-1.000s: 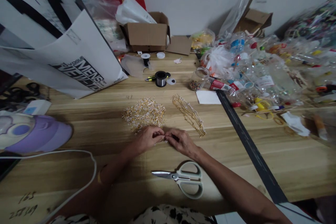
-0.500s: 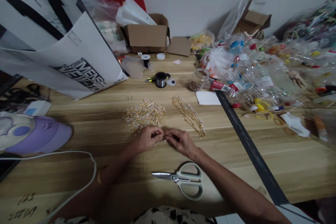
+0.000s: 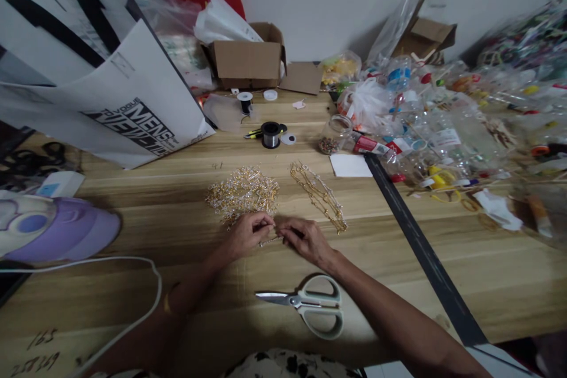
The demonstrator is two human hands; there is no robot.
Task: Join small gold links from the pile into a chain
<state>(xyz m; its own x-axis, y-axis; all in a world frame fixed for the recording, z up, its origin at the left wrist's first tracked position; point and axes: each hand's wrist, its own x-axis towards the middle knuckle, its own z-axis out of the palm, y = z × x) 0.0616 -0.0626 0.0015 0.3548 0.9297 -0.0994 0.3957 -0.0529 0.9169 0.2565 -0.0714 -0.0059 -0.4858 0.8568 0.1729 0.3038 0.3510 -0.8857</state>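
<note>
My left hand (image 3: pixel 250 233) is closed in a pinch at the near edge of a tangled pile of gold and clear beaded pieces (image 3: pixel 243 190). Its fingertips hold something too small to make out. Just to its right, my right hand (image 3: pixel 305 238) is pinched around one end of a short beaded strand (image 3: pixel 270 241), which lies slanting between the hands. A small gap separates the two sets of fingertips. Several gold and silver chains (image 3: pixel 319 196) lie beyond my right hand. Nearer to me are scissors (image 3: pixel 305 302) with pale handles, their blades pointing left.
Wire spools (image 3: pixel 270 134), a jar of beads (image 3: pixel 335 134) and a cardboard box (image 3: pixel 248 60) stand farther back. A white paper bag (image 3: pixel 133 94) and a purple cap (image 3: pixel 84 227) are at left. Plastic bottles (image 3: pixel 447 136) crowd the right, beside a dark strip (image 3: pixel 416 242).
The fingertips have drawn slightly apart, and more of the short beaded strand shows between my hands. The pile, chains and scissors have stayed in place.
</note>
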